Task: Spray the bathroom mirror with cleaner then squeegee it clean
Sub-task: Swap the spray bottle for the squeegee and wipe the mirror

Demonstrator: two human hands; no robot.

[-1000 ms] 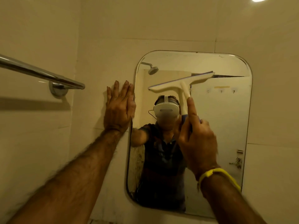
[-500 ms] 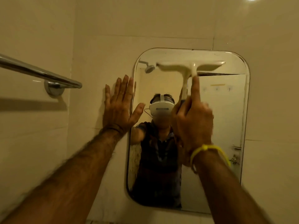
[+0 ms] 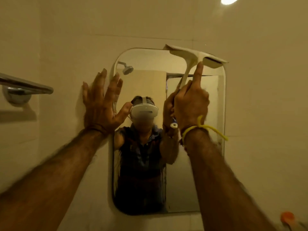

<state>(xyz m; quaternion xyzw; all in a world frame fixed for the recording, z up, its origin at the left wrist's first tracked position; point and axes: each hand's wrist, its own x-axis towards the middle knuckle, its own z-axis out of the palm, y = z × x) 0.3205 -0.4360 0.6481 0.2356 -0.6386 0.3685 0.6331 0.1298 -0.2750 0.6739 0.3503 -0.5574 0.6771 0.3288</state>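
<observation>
Since a second ago our squeegee (image 3: 195, 55) has climbed from the middle of the mirror (image 3: 191, 180) to its top edge, and our left hand (image 3: 101, 104) has spread wider, its thumb now out over the glass.

Largest first: the mirror hangs upright on the tiled wall (image 3: 150, 22), a towel rail (image 3: 26, 87) fixed well to its left. Dark streaks run down the lower left part of the glass, so we judge that the wiping is only partly done.

Our left hand grips nothing; it rests open and flat, palm on the wall at the mirror's left edge.

Our right hand (image 3: 190, 104) is clenched around the squeegee's handle, forefinger stretched up the neck to just beneath the head. A yellow cord (image 3: 206, 128) circles that wrist.

From this grip the blade lies straight above, its long axis running across the mirror's top right corner, tilted a little down to the right and overlapping the top edge. The handle points down into our fist. We judge that the next stroke must be a pull straight downward along the right side, blade kept pressed to the glass.

An orange object (image 3: 287, 217) sits blurred at the lower right.
</observation>
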